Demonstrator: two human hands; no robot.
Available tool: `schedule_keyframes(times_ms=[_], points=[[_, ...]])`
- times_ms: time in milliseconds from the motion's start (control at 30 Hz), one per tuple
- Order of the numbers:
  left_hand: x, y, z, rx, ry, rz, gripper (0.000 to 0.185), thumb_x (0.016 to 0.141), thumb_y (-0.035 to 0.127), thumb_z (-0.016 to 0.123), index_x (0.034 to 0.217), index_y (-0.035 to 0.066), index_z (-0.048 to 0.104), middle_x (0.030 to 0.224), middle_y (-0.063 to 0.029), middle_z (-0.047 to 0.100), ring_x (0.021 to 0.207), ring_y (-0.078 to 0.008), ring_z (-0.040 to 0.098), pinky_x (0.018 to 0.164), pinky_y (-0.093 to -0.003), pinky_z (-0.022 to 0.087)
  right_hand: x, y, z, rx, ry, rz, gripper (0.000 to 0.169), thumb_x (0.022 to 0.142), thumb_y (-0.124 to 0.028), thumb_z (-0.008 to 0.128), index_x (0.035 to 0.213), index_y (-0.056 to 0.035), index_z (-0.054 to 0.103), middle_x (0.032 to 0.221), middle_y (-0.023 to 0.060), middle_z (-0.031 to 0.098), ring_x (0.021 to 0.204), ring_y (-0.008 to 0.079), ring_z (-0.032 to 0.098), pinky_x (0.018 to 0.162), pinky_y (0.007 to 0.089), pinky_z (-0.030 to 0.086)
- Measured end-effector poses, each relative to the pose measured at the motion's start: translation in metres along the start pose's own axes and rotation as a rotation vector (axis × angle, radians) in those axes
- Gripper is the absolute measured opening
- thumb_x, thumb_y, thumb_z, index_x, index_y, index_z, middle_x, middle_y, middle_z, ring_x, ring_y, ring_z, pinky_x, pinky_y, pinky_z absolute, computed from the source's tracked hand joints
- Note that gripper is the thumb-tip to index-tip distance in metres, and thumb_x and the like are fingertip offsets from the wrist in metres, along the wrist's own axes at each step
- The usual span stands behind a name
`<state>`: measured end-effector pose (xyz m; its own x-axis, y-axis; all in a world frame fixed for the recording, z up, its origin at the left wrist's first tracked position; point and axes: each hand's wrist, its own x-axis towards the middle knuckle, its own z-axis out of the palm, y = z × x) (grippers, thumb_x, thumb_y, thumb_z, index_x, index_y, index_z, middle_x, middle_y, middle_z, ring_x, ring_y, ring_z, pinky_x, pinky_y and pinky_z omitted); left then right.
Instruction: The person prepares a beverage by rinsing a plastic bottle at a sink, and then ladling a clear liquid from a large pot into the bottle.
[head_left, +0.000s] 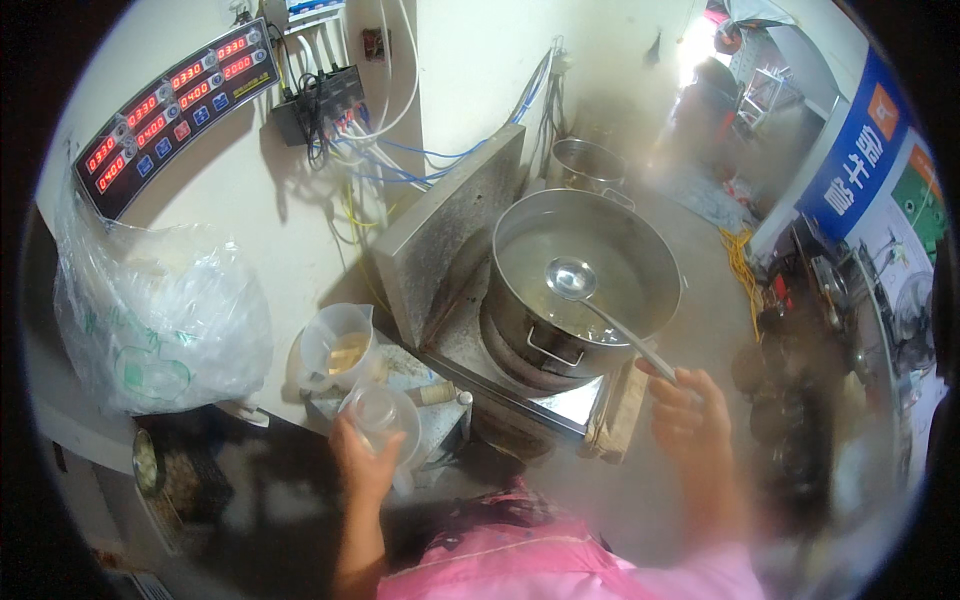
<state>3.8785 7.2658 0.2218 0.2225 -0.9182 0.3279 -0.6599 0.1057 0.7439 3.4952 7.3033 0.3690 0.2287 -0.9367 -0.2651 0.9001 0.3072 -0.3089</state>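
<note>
My right hand (690, 412) grips the long handle of a metal ladle (571, 279). The ladle's bowl is over a large steel stockpot (555, 330) of cloudy liquid; whether it touches the liquid I cannot tell. My left hand (364, 454) is closed around a translucent plastic vessel (401, 427), low and left of the pot. Just beyond it stands a translucent measuring jug (319, 334) with some amber liquid inside. A short cylindrical object (435, 394) lies beside the jug, partly behind the vessel.
The pot sits on a stove with an upright metal back panel (450, 232). Behind it is a smaller pot (589, 161). A filled plastic bag (172, 322) rests at left under a digital timer panel (180, 112). Cables hang from the wall; steam blurs the right side.
</note>
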Motion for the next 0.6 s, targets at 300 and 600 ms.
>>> schedule_keyframes(times_ms=[300, 600], points=[[-0.004, -0.006, -0.008, 0.021, 0.003, -0.048, 0.072, 0.06, 0.017, 0.077, 0.122, 0.002, 0.044, 0.115, -0.0177, 0.048, 0.11, -0.0365, 0.045, 0.093, -0.0442, 0.037, -0.009, 0.03, 0.029, -0.088, -0.007, 0.081, 0.045, 0.089, -0.016, 0.038, 0.128, 0.0051, 0.038, 0.06, -0.0011, 0.037, 0.038, 0.0044, 0.035, 0.032, 0.0203, 0.031], [-0.009, -0.018, -0.004, 0.163, 0.097, -0.031, 0.073, 0.058, 0.017, 0.079, 0.119, 0.003, 0.042, 0.108, -0.0162, 0.053, 0.105, -0.035, 0.048, 0.093, -0.0464, 0.032, -0.004, 0.075, 0.061, -0.061, 0.081, 0.25, 0.049, 0.089, -0.015, 0.039, 0.133, 0.0051, 0.034, 0.059, 0.0008, 0.038, 0.038, 0.0057, 0.037, 0.033, 0.0232, 0.034]])
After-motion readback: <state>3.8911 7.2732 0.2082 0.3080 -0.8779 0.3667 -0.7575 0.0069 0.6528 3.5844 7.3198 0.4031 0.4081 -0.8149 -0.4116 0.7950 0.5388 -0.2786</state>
